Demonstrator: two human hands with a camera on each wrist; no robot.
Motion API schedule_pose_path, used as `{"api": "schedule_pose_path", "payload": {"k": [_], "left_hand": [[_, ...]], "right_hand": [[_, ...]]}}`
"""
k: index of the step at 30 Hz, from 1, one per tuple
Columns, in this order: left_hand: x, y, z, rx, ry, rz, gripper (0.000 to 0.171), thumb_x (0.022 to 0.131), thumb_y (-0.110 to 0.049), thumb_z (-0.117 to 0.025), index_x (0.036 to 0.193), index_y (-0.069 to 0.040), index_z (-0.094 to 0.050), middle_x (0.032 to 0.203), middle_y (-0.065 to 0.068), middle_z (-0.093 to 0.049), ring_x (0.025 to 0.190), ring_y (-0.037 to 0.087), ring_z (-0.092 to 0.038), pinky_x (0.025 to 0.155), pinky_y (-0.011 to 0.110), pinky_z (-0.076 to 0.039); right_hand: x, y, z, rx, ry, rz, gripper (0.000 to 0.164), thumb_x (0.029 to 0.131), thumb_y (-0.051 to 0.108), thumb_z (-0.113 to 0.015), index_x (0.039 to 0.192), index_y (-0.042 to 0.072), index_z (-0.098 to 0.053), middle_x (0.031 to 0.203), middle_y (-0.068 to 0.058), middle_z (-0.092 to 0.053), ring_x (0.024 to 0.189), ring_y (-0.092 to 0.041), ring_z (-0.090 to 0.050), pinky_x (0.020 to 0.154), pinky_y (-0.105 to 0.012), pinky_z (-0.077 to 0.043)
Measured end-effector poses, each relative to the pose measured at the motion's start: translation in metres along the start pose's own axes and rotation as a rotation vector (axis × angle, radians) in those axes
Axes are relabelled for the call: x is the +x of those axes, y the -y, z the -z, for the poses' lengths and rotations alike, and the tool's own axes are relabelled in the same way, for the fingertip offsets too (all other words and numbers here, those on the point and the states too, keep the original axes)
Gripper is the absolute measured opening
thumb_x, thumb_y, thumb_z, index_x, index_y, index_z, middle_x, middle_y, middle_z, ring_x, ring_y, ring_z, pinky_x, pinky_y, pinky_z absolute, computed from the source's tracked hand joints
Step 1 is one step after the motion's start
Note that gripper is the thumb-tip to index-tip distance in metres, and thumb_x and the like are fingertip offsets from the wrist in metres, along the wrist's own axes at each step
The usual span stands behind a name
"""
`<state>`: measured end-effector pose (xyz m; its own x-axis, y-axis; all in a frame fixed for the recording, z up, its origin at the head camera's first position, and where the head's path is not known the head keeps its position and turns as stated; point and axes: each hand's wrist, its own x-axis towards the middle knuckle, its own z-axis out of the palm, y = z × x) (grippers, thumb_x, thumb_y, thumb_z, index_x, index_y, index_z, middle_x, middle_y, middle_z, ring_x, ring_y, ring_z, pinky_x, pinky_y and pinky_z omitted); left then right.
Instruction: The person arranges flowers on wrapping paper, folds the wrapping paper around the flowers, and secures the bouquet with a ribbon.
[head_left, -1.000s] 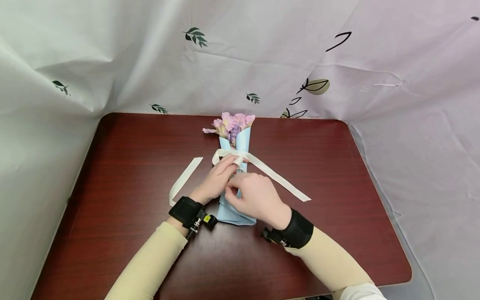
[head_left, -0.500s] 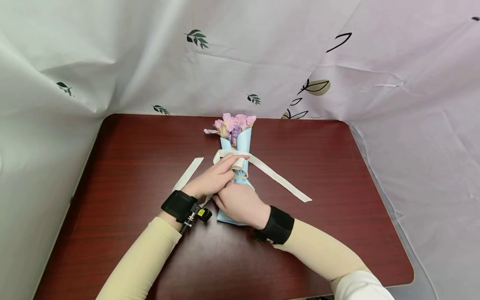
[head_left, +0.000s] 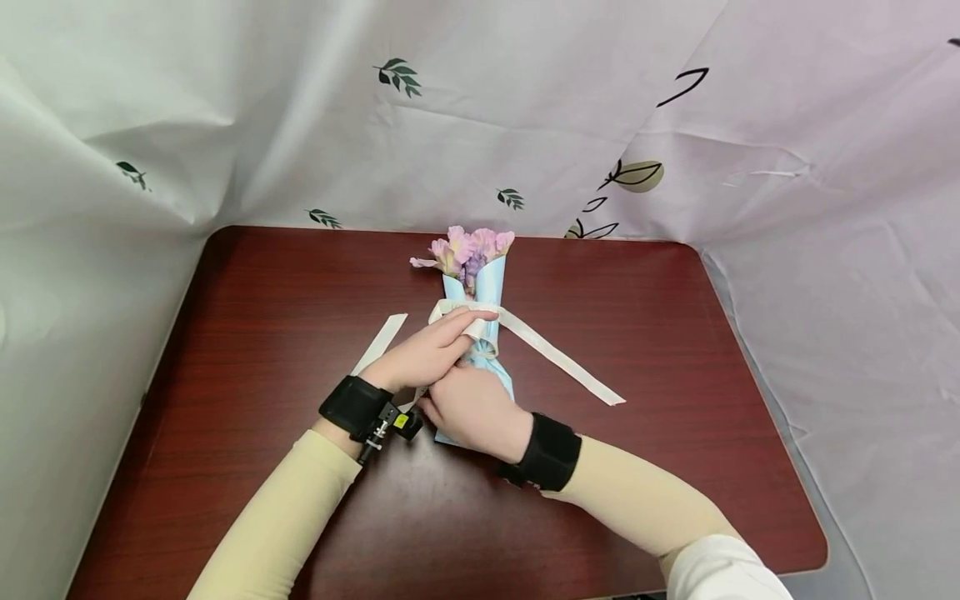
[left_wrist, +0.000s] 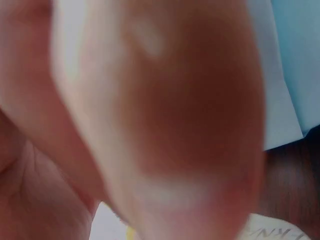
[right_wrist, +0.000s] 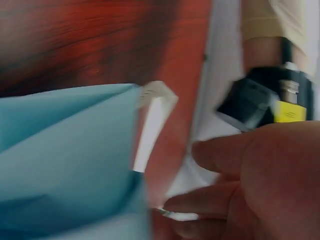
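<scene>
A bouquet of pink and purple flowers [head_left: 471, 254] in light blue wrapping paper [head_left: 491, 282] lies on the table. A white ribbon [head_left: 551, 348] crosses the wrapping, one tail stretching to the right and another strip lying at the left. My left hand [head_left: 420, 354] presses across the ribbon and the bouquet's middle with fingers extended. Just below it, partly tucked under the left palm, my right hand [head_left: 472, 412] has curled fingers and pinches what looks like ribbon near the paper's left side. Its fingertips are hidden from the head; the right wrist view shows white beside the fingers [right_wrist: 200, 202].
The dark red wooden table [head_left: 675, 467] has rounded corners. White patterned curtain cloth [head_left: 300, 108] hangs behind it and at both sides. Black straps with small cameras [head_left: 356, 408] sit on both wrists.
My right hand has moved left and down from above the bouquet to beneath the left hand. The left wrist has shifted slightly left, its fingers staying on the ribbon.
</scene>
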<state>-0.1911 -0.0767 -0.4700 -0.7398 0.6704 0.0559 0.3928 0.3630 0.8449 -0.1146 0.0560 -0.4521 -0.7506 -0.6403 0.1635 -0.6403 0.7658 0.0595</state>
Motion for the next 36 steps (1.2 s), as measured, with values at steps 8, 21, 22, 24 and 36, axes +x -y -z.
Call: {"api": "schedule_pose_path", "payload": {"k": [8, 21, 22, 24, 36], "left_hand": [[0.002, 0.000, -0.002, -0.031, 0.015, -0.013, 0.039, 0.105, -0.019, -0.033, 0.139, -0.028, -0.049, 0.141, -0.002, -0.047, 0.128, 0.009, -0.041, 0.108, 0.037, -0.036], [-0.001, 0.001, -0.001, -0.088, 0.063, 0.057, 0.041, 0.107, -0.030, -0.036, 0.146, -0.024, -0.044, 0.149, -0.006, -0.043, 0.136, 0.011, -0.039, 0.113, 0.039, -0.034], [-0.001, 0.001, 0.000, -0.081, 0.063, 0.046, 0.039, 0.107, -0.027, -0.037, 0.144, -0.025, -0.047, 0.146, -0.007, -0.046, 0.133, 0.010, -0.041, 0.112, 0.038, -0.035], [0.000, 0.002, 0.002, -0.066, 0.069, 0.019, 0.037, 0.105, -0.021, -0.040, 0.140, -0.027, -0.050, 0.141, -0.008, -0.048, 0.129, 0.010, -0.044, 0.109, 0.037, -0.037], [-0.002, 0.028, 0.037, 0.530, -0.228, -0.162, 0.038, 0.095, -0.001, -0.049, 0.125, -0.020, -0.061, 0.131, -0.004, -0.060, 0.137, 0.021, -0.043, 0.111, 0.047, -0.031]], "right_hand": [[-0.007, -0.040, 0.035, 0.152, -0.120, -0.204, 0.015, 0.079, 0.017, -0.072, 0.074, 0.026, -0.061, 0.069, 0.012, -0.056, 0.065, -0.009, -0.056, 0.047, -0.029, -0.042], [-0.002, -0.070, 0.031, 0.114, -0.295, -0.111, 0.024, 0.086, 0.010, -0.069, 0.102, 0.026, -0.076, 0.101, 0.000, -0.063, 0.086, -0.021, -0.053, 0.067, -0.034, -0.044], [-0.003, -0.071, 0.031, 0.104, -0.302, -0.104, 0.021, 0.086, 0.011, -0.070, 0.101, 0.025, -0.077, 0.101, 0.001, -0.064, 0.088, -0.021, -0.054, 0.068, -0.035, -0.045], [-0.003, -0.072, 0.032, 0.090, -0.311, -0.095, 0.016, 0.087, 0.014, -0.071, 0.099, 0.023, -0.078, 0.100, 0.002, -0.067, 0.091, -0.021, -0.056, 0.071, -0.035, -0.046], [-0.007, -0.076, 0.031, 0.123, -0.287, -0.091, 0.011, 0.089, 0.016, -0.069, 0.093, 0.019, -0.078, 0.097, 0.004, -0.072, 0.093, -0.018, -0.057, 0.079, -0.031, -0.049]]}}
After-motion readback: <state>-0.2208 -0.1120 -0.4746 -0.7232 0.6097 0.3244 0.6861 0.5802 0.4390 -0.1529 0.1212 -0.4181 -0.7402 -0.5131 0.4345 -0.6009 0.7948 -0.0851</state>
